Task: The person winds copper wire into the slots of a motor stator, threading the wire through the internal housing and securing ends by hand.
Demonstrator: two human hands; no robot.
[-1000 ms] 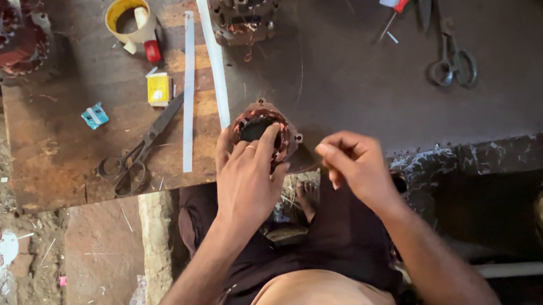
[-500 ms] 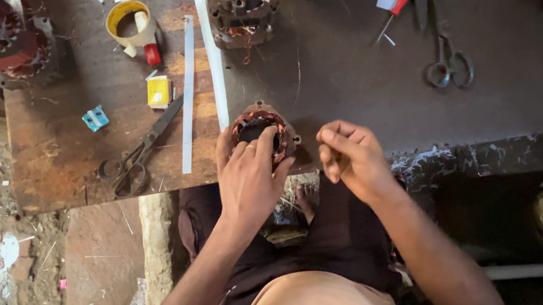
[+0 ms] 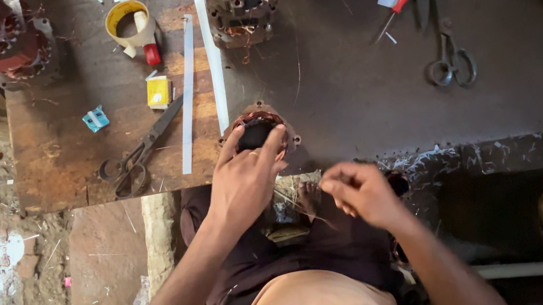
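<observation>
Centrally, at the bench's (image 3: 367,106) near edge, the left hand (image 3: 243,183) rests on a small stator (image 3: 259,131) wound with copper, fingers draped over its bore, steadying rather than clamping. Right hand (image 3: 360,192), below the edge at centre frame, has fingertips pinched together on fine wire strands (image 3: 295,200). Scissors (image 3: 144,149) lie left of the stator.

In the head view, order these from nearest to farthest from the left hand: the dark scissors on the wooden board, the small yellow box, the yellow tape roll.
1. Dark scissors on the wooden board: left of the left hand, nearest.
2. Small yellow box: above the scissors, farther up the board.
3. Yellow tape roll: near the top edge, farthest.
</observation>
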